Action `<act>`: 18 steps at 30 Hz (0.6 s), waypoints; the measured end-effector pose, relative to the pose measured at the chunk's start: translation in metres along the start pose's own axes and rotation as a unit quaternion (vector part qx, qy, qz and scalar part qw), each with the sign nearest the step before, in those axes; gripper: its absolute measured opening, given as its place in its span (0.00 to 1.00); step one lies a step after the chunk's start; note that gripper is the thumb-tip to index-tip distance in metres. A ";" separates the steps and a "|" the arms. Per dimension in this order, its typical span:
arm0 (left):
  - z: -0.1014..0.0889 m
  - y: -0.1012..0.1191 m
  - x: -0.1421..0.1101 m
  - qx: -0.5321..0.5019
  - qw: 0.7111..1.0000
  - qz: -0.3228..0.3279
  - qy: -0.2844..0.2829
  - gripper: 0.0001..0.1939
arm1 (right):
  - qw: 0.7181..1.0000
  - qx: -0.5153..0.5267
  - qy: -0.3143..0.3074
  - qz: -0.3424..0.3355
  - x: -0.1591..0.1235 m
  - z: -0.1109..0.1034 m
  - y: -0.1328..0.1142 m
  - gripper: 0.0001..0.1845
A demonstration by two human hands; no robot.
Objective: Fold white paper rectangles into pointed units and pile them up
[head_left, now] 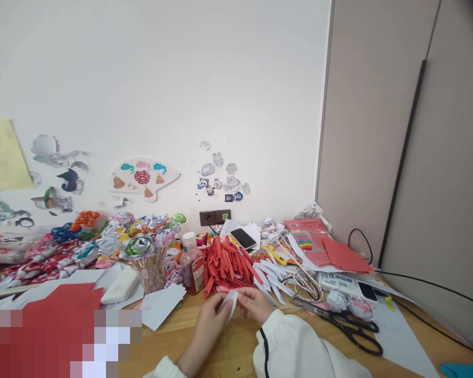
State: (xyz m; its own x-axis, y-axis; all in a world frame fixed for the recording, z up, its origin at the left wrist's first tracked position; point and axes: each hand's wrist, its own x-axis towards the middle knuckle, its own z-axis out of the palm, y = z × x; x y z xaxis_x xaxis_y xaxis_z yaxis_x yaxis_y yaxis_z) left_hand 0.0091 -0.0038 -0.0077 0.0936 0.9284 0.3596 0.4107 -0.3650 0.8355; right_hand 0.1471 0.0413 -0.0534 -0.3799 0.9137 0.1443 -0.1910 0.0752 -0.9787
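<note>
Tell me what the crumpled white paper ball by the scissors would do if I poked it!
The paper ball is probably light, being scrunched paper. It might roll, but bumpily, because its sides are uneven.

Wooden table [189, 325], red folded strips [228, 262], black scissors [350, 326], seemingly crumpled paper flowers [140, 245]

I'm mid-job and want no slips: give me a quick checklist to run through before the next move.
1. White paper piece held by the left hand: ok.
2. Right hand gripping it too: cannot tell; the fingers are at its edge, contact unclear.
3. Fold lines in the piece readable: cannot tell, too small and partly covered.
4. Hands well clear of the red folded strips: not ok, the heap lies just beyond the fingers.
5. Bottle upright: ok.
6. Black-handled scissors out of both hands: ok.
</note>
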 end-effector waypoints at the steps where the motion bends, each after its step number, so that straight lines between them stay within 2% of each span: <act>1: -0.001 0.000 0.000 0.005 1.000 0.003 -0.002 0.14 | 1.000 -0.002 -0.007 -0.001 -0.001 0.000 -0.001 0.24; 6: -0.002 -0.001 -0.001 0.025 1.000 0.005 -0.009 0.13 | 0.999 -0.045 -0.014 -0.005 -0.006 0.003 -0.011 0.21; 12: 0.001 -0.004 0.001 0.002 1.000 -0.026 -0.012 0.12 | 0.991 -0.109 0.051 -0.064 -0.010 0.007 -0.017 0.17; 15: 0.001 -0.002 0.002 -0.023 0.999 -0.030 -0.039 0.12 | 0.981 -0.153 0.085 -0.087 -0.009 0.005 -0.015 0.15; 18: 0.000 0.000 0.002 -0.037 0.997 -0.036 -0.063 0.13 | 0.976 -0.183 0.086 -0.084 -0.007 0.003 -0.012 0.12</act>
State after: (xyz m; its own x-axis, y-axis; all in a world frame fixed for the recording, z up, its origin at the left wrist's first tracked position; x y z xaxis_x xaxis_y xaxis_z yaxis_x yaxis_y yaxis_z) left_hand 0.0095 -0.0016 -0.0074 0.1810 0.9520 0.2467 0.3522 -0.2970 0.8876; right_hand 0.1498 0.0326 -0.0426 -0.2072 0.9272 0.3120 0.1111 0.3392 -0.9341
